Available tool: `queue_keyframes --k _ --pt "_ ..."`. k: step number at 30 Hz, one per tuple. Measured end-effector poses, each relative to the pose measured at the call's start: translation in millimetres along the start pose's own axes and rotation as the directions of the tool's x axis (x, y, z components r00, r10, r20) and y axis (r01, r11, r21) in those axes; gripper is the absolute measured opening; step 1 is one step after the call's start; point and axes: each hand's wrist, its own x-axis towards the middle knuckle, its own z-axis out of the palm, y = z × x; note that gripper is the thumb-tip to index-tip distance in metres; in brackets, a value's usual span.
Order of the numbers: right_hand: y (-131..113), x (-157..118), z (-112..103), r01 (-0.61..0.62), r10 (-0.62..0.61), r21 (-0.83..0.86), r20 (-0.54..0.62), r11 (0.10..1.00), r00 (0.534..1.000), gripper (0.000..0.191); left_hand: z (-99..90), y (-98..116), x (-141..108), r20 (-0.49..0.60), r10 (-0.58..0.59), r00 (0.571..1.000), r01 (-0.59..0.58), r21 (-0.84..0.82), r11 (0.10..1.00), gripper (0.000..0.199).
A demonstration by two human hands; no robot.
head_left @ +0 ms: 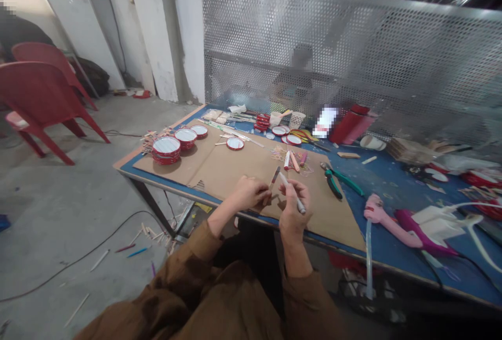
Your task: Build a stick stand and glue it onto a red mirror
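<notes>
My left hand (253, 192) pinches a thin stick (275, 175) with a dark upper part, held upright over the table's front edge. My right hand (294, 206) grips a pale marker pen (300, 205), its tip close beside the stick. Beyond my hands lie a white-and-red marker (287, 160), a pink marker (295, 162) and tangled rubber bands (279, 153). Green-handled pliers (332, 182) rest to the right. A small red-rimmed drum (235, 144) with a white face lies farther back on the cardboard sheet (219, 170).
Stacks of red-rimmed drums (167, 158) stand on the left. On the right are a pink glue gun (386, 219) with a clear glue stick and a purple power strip (425, 233). A red bottle (350, 123) leans by the perforated metal panel (251, 42). Red chairs (50, 94) stand left.
</notes>
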Motion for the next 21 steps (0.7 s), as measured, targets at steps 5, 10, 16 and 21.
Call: queue_keyframes --k 5,10,16,21 --pt "0.1 0.8 1.0 0.007 -0.007 0.014 -0.025 1.000 1.000 0.035 -0.1 -0.1 -0.2 0.004 -0.009 1.000 0.009 -0.012 1.000 0.027" --pt "0.0 1.3 1.7 0.026 -0.025 0.031 -0.028 0.999 0.999 0.034 -2.2 1.1 -0.1 0.011 -0.011 1.000 0.011 0.006 1.000 0.026" --pt "2.2 2.9 1.6 0.048 -0.048 0.003 0.006 0.999 0.999 0.037 -5.1 3.2 -1.0 0.023 -0.005 1.000 0.006 -0.036 0.999 0.027" --pt "4.3 3.2 1.6 0.025 -0.025 -0.004 0.020 1.000 0.999 0.037 -1.8 0.6 0.1 0.005 0.004 1.000 -0.004 -0.007 1.000 0.026"
